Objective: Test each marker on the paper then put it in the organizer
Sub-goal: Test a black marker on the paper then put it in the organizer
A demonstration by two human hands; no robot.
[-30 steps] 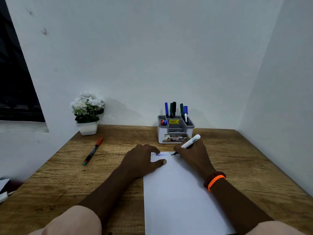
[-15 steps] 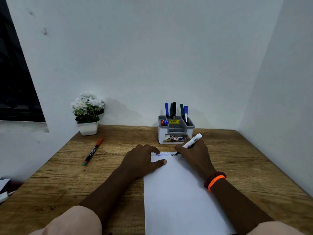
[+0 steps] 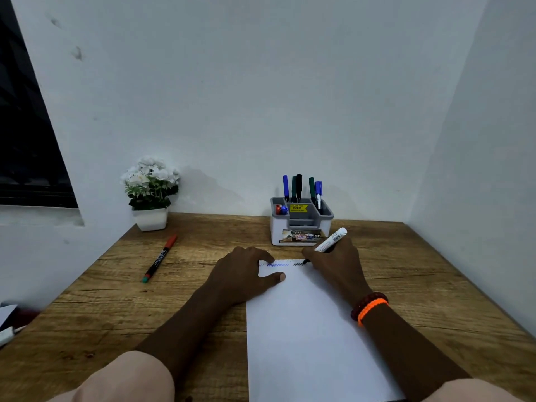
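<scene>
A white sheet of paper lies on the wooden table. My left hand rests flat on its top left corner, fingers spread. My right hand grips a white-barrelled marker, its black tip touching the paper's top edge at the end of a black zigzag. A blue zigzag sits left of the black one. Behind the paper stands the grey and white organizer with several capped markers upright in it. A red-capped marker lies on the table to the left.
A white pot of white flowers stands at the back left against the wall. Walls close the table at the back and right. A dark window is at the far left. White items lie off the table's left edge.
The black zigzag has grown a little to the right as my right hand shifted that way with the marker. My left hand has stayed put.
</scene>
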